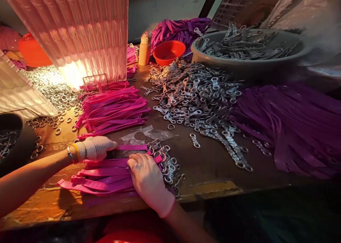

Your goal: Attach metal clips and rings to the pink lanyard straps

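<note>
My left hand [96, 148], in a white dotted glove, is closed on the left end of a pink strap [131, 147]. That strap lies straight to the right and ends at a cluster of metal rings and links [168, 165]. My right hand [149, 182], in a thin pale glove, curls over a bunch of pink straps [106, 173] beside that cluster. Its fingers press together on the straps, and what lies under the palm is hidden. Behind my left hand is another pile of pink straps [114, 108].
A heap of metal links [197, 93] spreads at centre right, below a grey basin [250, 63] of more links. Purple straps [290, 129] lie far right. Loose rings [53, 90] surround ribbed plastic panels [101, 30]. A red bowl [169, 60] and a bottle [144, 51] stand behind.
</note>
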Available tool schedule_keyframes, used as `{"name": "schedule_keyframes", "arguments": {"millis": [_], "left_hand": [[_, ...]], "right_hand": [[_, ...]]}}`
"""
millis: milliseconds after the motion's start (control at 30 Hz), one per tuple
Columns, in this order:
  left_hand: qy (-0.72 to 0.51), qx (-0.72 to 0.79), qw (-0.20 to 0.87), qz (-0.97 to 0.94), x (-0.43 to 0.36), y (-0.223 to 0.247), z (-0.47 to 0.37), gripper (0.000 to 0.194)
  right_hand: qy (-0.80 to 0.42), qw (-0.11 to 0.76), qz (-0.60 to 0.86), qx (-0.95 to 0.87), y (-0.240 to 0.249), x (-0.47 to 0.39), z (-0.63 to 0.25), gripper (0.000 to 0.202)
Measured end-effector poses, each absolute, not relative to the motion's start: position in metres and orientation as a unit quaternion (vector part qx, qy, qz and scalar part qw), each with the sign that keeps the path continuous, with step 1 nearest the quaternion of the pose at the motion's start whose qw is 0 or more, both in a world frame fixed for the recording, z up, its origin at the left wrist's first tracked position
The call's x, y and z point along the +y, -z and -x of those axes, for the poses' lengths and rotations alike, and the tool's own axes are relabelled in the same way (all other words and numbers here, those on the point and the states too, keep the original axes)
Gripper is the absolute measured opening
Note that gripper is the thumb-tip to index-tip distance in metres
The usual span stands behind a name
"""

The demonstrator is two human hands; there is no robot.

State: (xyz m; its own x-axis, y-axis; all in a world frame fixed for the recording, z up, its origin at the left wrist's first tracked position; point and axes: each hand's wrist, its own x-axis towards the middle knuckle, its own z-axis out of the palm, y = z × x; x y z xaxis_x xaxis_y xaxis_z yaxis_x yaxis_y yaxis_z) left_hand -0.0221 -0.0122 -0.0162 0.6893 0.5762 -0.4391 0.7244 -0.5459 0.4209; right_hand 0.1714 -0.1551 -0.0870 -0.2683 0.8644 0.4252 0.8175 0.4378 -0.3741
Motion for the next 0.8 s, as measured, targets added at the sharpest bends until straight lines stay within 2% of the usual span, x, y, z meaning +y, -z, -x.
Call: {"name": "schedule_keyframes", "arguments": {"millis": [100, 200, 333, 533, 667, 800], "left_hand": [[0.06, 0.429, 0.392, -0.812, -0.016, 0.017, 0.033, 0.015], [0.022, 0.484, 0.504, -0.715, -0.029, 0.008, 0.038, 0.025], [0.027, 0.495, 0.649, -0.577, -0.048, -0.006, 0.033, 0.03], [0.026, 0.459, 0.704, -0.542, -0.061, -0.003, 0.022, 0.035], [-0.002, 0.458, 0.721, -0.52, -0.071, 0.012, 0.015, 0.034], [-0.038, 0.472, 0.774, -0.421, -0.083, 0.024, 0.004, 0.036]], "right_hand": [[-0.051, 0.334, 0.511, -0.791, 0.085, -0.156, -0.174, 0.02], [-0.083, 0.39, 0.481, -0.781, 0.076, -0.157, -0.179, 0.024], [-0.064, 0.375, 0.484, -0.788, 0.059, -0.147, -0.181, 0.04], [0.009, 0.324, 0.438, -0.838, 0.053, -0.128, -0.175, 0.039], [0.017, 0.327, 0.43, -0.842, 0.056, -0.128, -0.174, 0.041], [0.037, 0.321, 0.438, -0.838, 0.054, -0.13, -0.176, 0.027]]}}
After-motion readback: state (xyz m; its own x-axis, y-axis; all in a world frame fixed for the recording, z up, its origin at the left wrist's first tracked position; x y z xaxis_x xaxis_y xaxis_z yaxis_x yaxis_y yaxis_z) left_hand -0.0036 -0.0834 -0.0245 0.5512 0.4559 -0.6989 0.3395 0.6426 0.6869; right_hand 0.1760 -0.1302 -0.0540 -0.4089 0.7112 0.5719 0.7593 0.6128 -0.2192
